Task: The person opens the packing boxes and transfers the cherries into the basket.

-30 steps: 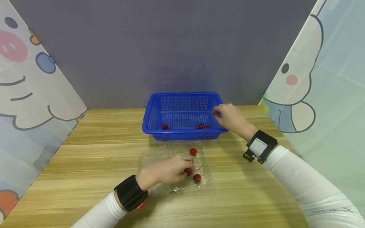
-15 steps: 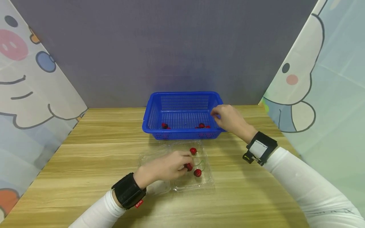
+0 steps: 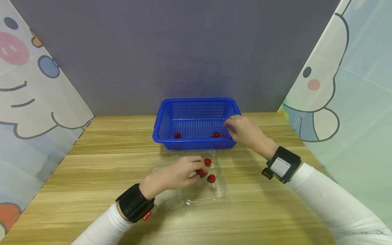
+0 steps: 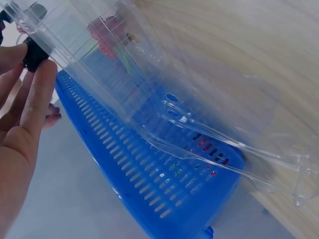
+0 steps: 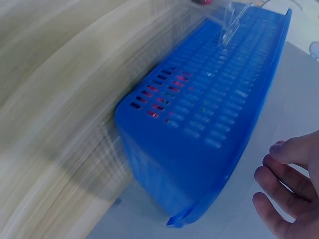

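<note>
My left hand pinches a dark red cherry between thumb and fingers, above the clear plastic clamshell box. In the left wrist view the pinched cherry looks nearly black at my fingertips. Two other cherries show close by, one farther back and one just to the right. At the right end of the blue plastic basket, my right hand hovers at the rim, fingers loosely bent and holding nothing. Cherries lie inside the basket at left and right.
The clamshell's lid lies folded out to the left, partly under my left forearm. Behind the basket rises a grey panel. Cartoon-printed sheets stand at both sides of the wooden table.
My left hand has lifted slightly toward the basket with its cherry, and the cherry to its right has shifted the same way. My right hand has edged left over the basket rim.
</note>
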`<state>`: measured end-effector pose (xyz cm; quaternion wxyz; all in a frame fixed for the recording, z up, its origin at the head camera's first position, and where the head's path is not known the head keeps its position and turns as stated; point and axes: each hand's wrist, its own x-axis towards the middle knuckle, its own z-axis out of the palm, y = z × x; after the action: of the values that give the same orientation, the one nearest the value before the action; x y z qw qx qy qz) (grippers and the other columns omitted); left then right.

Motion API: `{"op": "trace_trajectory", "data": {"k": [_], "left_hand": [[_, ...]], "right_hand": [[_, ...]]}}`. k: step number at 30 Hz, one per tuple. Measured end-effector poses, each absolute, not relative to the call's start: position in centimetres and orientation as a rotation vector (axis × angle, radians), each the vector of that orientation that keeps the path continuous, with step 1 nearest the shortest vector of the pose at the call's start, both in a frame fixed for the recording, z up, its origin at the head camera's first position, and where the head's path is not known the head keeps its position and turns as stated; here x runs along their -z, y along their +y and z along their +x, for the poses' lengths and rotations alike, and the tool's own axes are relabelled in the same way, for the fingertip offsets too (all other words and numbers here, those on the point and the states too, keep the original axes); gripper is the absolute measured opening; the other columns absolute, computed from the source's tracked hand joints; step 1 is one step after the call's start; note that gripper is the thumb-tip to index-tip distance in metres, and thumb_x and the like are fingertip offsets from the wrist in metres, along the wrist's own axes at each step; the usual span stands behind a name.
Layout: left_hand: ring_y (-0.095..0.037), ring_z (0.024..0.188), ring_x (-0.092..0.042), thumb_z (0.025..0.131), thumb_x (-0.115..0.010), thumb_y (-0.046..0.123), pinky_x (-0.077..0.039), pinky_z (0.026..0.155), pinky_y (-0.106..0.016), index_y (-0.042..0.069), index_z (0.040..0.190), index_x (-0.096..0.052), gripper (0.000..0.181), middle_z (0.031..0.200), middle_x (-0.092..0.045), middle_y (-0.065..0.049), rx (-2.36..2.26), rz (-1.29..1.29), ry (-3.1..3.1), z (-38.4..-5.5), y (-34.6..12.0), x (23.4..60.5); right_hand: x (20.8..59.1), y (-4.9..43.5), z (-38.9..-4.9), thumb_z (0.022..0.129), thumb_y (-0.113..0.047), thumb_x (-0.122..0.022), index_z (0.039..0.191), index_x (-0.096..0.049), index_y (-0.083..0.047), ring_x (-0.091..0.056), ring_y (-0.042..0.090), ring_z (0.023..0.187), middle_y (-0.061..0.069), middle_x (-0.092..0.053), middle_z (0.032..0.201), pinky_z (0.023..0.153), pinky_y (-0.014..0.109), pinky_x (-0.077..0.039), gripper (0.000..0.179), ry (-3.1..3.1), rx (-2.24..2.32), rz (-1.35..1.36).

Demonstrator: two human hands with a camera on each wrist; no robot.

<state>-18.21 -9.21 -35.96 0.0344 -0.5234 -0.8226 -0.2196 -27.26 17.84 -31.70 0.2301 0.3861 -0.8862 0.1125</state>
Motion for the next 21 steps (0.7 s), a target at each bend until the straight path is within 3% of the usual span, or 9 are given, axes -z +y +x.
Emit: {"op": "trace_trajectory", "data": {"k": [16,21], "left_hand": [[-0.007,0.091,-0.06,0.083,-0.069,-0.005,-0.047,0.078,-0.016,0.008,0.104,-0.068,0.025,0.104,-0.06,0.003,0.763,-1.519,-2.423,-18.7,-10.4,35.3],[-0.008,0.093,-0.061,0.084,-0.069,-0.004,-0.045,0.081,-0.014,0.008,0.104,-0.068,0.023,0.104,-0.06,0.002,0.775,-1.482,-2.38,-18.9,-10.6,35.3]], "right_hand": [[31.8,17.2,-24.9,0.081,0.006,-0.073,0.097,-0.07,0.001,-0.066,0.018,0.077,0.008,-0.067,0.09,0.067,0.025,-0.051,0.017,-2.315,-0.407,1.195],[32.0,17.2,-24.5,0.082,0.007,-0.072,0.098,-0.069,0.0,-0.065,0.016,0.075,0.006,-0.066,0.089,0.066,0.022,-0.05,0.018,-2.285,-0.435,1.214]]}}
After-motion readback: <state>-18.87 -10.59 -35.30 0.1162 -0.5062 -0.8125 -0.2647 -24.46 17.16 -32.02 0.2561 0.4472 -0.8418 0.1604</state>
